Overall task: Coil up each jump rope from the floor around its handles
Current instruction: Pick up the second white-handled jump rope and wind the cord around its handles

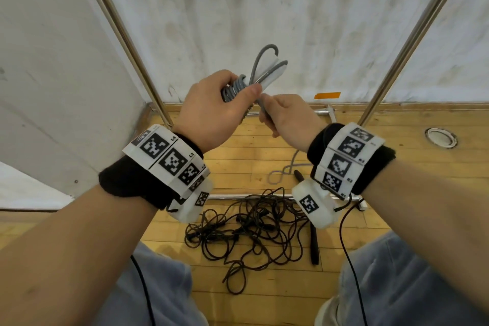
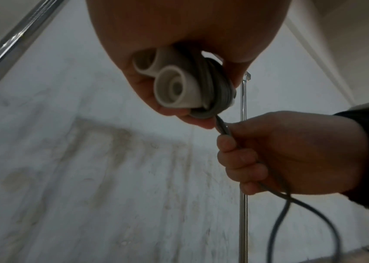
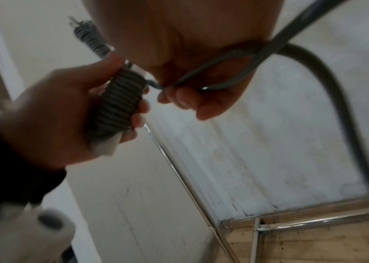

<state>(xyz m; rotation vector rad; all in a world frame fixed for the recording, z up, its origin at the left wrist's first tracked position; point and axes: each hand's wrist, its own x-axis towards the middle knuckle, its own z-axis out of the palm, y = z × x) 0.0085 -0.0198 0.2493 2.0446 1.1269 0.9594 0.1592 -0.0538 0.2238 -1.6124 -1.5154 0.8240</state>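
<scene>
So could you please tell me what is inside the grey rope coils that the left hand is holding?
The grey rope coils wrap two white handles side by side; their hollow ends show in the left wrist view. The left hand covers the middle of the handles.

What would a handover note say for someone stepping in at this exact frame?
Left hand: grips the two white handles with grey rope coiled round them.
Right hand: holds the grey rope's loose run just below the coil; the rest trails toward the wooden floor.
Done: many grey turns are on.
Left: wind the remaining grey slack, then coil the black rope, which lies tangled on the floor with a black handle beside it.
</scene>
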